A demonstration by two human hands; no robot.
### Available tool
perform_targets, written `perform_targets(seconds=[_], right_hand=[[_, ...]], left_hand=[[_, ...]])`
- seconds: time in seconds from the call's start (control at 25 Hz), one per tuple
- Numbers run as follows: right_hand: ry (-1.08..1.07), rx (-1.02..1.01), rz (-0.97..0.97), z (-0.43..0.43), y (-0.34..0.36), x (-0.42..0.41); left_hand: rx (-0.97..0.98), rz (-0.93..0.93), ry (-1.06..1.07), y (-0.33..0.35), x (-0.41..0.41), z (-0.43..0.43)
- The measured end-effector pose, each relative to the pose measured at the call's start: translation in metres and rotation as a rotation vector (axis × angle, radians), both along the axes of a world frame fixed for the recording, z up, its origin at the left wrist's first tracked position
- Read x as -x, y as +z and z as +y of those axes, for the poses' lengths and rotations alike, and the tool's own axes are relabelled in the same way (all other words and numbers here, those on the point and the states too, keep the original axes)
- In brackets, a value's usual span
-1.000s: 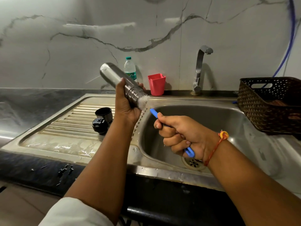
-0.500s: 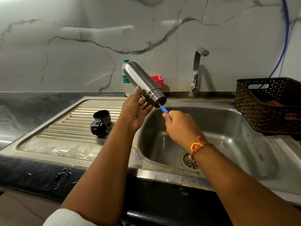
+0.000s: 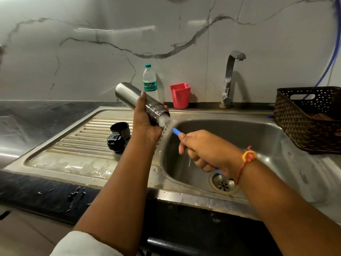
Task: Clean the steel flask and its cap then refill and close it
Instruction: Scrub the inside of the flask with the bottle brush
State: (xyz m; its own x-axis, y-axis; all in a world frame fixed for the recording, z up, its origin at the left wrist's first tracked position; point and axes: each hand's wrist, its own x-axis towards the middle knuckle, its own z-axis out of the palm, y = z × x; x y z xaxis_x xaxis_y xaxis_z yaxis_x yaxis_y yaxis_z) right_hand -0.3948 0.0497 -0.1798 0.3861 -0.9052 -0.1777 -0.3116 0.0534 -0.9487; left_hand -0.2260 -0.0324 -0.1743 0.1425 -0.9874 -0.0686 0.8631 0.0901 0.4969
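Left hand (image 3: 145, 124) wrapped round the steel flask (image 3: 129, 93), tilted above the sink (image 3: 239, 130) rim with mouth toward 4 o'clock, right hand (image 3: 204, 150) fisted on the blue brush (image 3: 176, 132), bristles at the mouth, cap (image 3: 115, 143) at 8 o'clock on the drainboard (image 3: 73, 145), so best to push along the flask's axis, twist, mouth low so suds drain.

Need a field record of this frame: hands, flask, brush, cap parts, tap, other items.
left hand: grips steel flask, tilted, mouth toward basin
right hand: grips brush by its blue handle
brush head: white bristles at flask mouth
cap parts: black cup and black stopper, side by side on drainboard
tap: no water seen running
other: plastic bottle and red cup by the wall; brown basket right of basin
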Motion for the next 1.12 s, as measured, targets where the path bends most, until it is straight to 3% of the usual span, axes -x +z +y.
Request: perform_targets(seconds=[0.12, 0.32, 0.44, 0.6, 0.76, 0.92, 1.12], right_hand=[[0.097, -0.172, -0.177, 0.003, 0.007, 0.004], [0.141, -0.459, -0.518, 0.005, 0.011, -0.003], [0.205, -0.512, -0.543, 0.005, 0.01, 0.005], [0.17, -0.539, -0.631, 0.002, 0.009, -0.001], [-0.074, -0.128, -0.273, -0.004, 0.005, -0.002], [-0.32, 0.462, 0.406, -0.016, -0.007, -0.004], [-0.322, 0.587, 0.712, -0.015, -0.01, 0.005]], left_hand=[[0.08, 0.103, -0.033, 0.001, -0.005, 0.001], [0.168, -0.012, -0.125, 0.007, 0.012, 0.012], [0.192, 0.051, -0.111, 0.009, 0.004, 0.011], [0.211, -0.084, -0.207, 0.001, 0.017, 0.012], [0.126, -0.2, -0.186, -0.001, 0.015, 0.006], [-0.035, -0.428, -0.037, -0.005, 0.016, 0.0], [-0.049, -0.232, -0.164, -0.004, 0.018, 0.0]])
